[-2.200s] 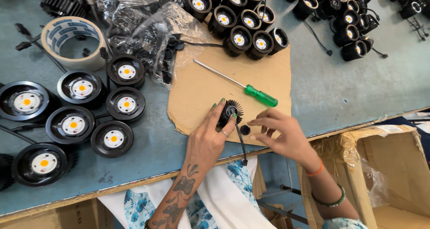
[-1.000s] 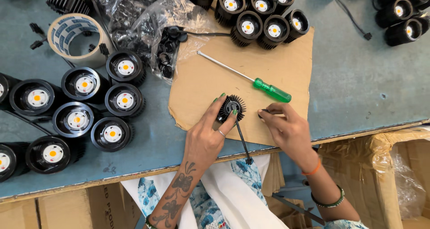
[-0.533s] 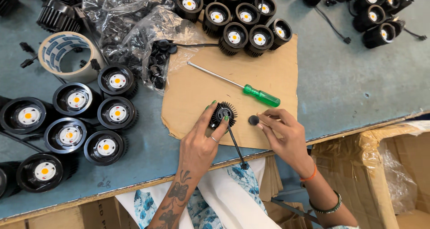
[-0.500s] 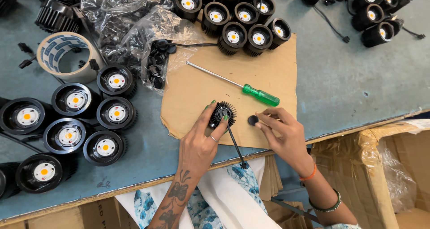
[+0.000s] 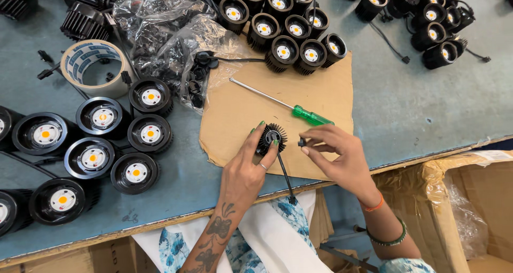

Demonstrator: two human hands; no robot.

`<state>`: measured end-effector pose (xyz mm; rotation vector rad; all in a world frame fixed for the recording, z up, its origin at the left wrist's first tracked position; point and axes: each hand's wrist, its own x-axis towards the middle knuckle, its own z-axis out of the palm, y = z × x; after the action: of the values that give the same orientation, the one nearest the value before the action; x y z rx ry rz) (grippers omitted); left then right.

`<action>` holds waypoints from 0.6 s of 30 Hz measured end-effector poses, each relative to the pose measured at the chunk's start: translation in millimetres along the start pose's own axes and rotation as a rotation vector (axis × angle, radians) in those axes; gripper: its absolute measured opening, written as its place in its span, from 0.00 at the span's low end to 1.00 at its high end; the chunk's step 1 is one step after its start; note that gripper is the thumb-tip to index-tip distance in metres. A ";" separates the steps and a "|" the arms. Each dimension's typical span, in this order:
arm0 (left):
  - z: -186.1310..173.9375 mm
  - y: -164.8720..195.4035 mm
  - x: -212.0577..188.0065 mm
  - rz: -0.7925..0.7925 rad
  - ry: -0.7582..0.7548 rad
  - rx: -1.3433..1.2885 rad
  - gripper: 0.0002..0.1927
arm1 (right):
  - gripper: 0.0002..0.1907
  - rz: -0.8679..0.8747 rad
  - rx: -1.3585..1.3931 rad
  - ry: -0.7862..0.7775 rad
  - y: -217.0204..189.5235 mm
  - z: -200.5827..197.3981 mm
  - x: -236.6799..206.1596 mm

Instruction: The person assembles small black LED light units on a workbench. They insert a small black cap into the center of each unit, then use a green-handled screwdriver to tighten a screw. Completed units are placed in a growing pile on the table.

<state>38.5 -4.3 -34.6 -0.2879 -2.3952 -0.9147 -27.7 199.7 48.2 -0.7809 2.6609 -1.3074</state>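
Note:
My left hand [image 5: 247, 169] pinches a small black finned heat sink [image 5: 270, 138] that rests on a sheet of brown cardboard [image 5: 320, 99]. A black cable [image 5: 284, 174] runs from the heat sink toward the table edge. My right hand [image 5: 336, 156] holds a tiny black part [image 5: 301, 142] between thumb and fingertips, just right of the heat sink. A green-handled screwdriver [image 5: 305, 114] lies on the cardboard right above my right hand.
Several black round lamps sit at left [image 5: 136, 172] and in a cluster at the top [image 5: 283, 51], more at the top right [image 5: 441, 54]. A tape roll [image 5: 72, 67] and clear plastic bags [image 5: 160, 38] lie at the upper left. An open cardboard box [image 5: 465, 198] stands at the lower right.
The view has shifted slightly. My right hand has brought the small black part a little closer to the heat sink; my left hand keeps holding the heat sink in place.

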 end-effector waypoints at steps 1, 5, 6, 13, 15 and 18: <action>-1.0 0.4 0.0 0.009 0.003 -0.002 0.21 | 0.14 -0.006 0.106 -0.018 -2.9 -0.4 3.7; -4.2 1.7 0.7 0.048 0.019 -0.003 0.18 | 0.15 0.043 0.174 -0.106 -9.6 6.2 22.9; -4.5 1.7 0.8 0.054 0.026 0.000 0.17 | 0.15 0.036 0.158 -0.121 -10.3 8.1 27.3; 1.9 -1.0 0.9 0.040 0.051 -0.025 0.16 | 0.14 -0.052 -0.018 -0.156 -14.3 14.0 39.4; 3.5 -1.7 0.2 0.041 0.057 -0.036 0.17 | 0.14 -0.060 -0.076 -0.153 -17.9 13.6 39.2; 4.6 -2.1 -0.6 0.041 0.061 -0.050 0.17 | 0.14 -0.092 -0.174 -0.162 -25.7 13.3 39.9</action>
<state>36.3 -2.8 -39.0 -0.3219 -2.3055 -0.9521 -48.1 158.1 65.2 -0.9955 2.6618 -0.9917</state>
